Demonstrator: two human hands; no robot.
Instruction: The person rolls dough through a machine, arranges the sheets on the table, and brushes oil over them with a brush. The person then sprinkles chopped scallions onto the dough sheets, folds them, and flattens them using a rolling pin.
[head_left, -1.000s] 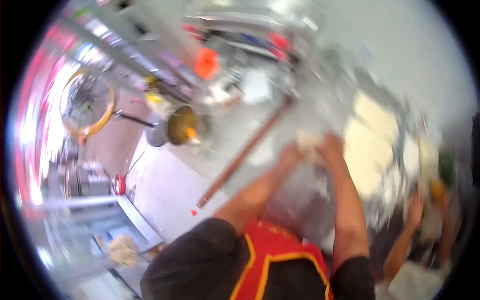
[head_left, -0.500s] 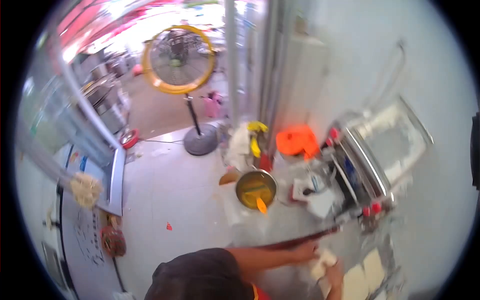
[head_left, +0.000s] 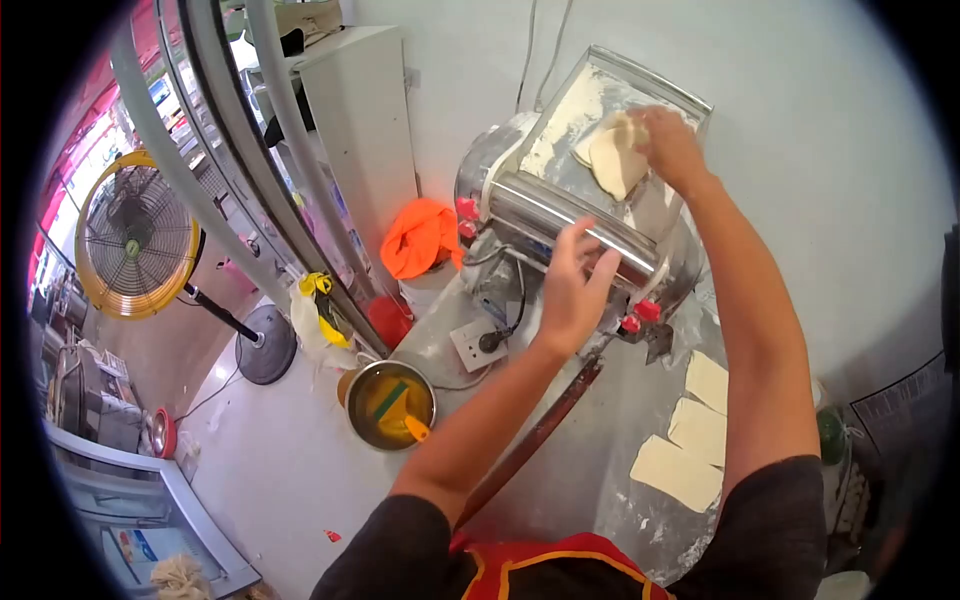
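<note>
Three flat dough sheets (head_left: 697,430) laid on counter (head_left: 565,475) | folded dough piece (head_left: 617,165), not yet flat, pinched in right hand (head_left: 668,147) at sheeter tray (head_left: 566,115) | left hand (head_left: 574,305) open beside steel roller (head_left: 545,208)

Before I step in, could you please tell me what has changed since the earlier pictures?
The dough piece has moved forward to the floured tray, the right hand still on it. The left hand has let go of it and is open by the roller. The dough sheets and pot stayed put.
</note>
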